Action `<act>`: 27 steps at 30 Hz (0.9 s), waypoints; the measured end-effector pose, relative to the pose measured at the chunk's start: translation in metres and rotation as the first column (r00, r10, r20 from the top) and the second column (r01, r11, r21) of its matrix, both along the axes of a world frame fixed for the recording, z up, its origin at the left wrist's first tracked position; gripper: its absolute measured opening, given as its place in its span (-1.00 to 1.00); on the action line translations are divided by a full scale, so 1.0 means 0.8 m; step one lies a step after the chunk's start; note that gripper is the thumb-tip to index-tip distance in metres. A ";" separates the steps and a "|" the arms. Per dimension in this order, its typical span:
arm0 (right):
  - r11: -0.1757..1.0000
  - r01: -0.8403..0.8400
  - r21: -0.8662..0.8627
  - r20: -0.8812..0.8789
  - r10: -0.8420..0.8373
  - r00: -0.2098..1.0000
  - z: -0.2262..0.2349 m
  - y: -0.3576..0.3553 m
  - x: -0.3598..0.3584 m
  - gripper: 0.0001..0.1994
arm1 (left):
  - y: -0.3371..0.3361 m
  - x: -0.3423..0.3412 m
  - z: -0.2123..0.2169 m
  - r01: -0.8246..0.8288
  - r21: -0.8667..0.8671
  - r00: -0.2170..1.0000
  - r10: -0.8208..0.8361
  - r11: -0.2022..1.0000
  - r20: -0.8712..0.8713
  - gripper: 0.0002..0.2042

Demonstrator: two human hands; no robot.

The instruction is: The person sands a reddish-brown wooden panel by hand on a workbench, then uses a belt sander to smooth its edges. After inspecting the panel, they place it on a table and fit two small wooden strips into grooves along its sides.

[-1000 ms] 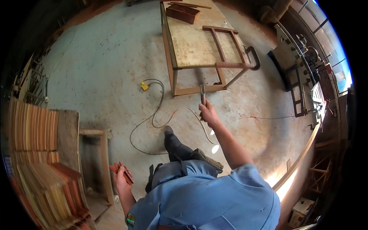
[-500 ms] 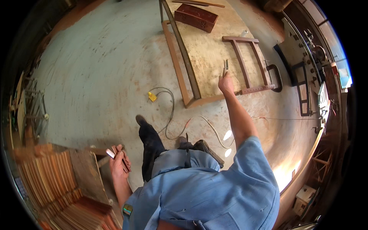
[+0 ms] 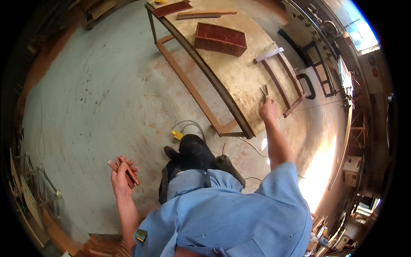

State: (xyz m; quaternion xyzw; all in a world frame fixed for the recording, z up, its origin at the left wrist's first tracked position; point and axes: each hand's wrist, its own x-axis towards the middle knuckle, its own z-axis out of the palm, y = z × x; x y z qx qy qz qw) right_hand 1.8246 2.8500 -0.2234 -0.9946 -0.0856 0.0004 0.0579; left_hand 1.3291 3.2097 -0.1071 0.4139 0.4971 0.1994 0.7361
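My left hand (image 3: 121, 182) is closed round several short reddish-brown wooden pieces (image 3: 129, 173), held low over the floor away from the table. At the near right end of the worktable (image 3: 233, 79), my right hand (image 3: 268, 110) grips a metal tool with two prongs (image 3: 264, 91); its exact kind is unclear and its grip is hidden in the fingers. Just right of that hand lies a brown wooden frame (image 3: 275, 76) with two long rails and crosspieces. A black C-shaped clamp (image 3: 311, 87) sits at the frame's far side.
Farther along the table stand a dark red wooden drawer-like box (image 3: 220, 39), thin wooden strips (image 3: 205, 15) and a red panel (image 3: 172, 8). A cable with a yellow connector (image 3: 177, 135) lies on the floor before my legs. Stacked wood (image 3: 102, 245) is at the lower left.
I have turned and moved forward, so the table shows more fully and the wood stack has slid down and out. Both hands keep their hold; the right stays near the frame.
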 end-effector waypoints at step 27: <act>0.374 0.468 0.801 -0.597 0.565 0.569 0.092 0.527 0.053 -0.62 | 0.322 0.620 -0.024 0.423 -0.368 0.904 -0.358 0.828 0.233 -0.76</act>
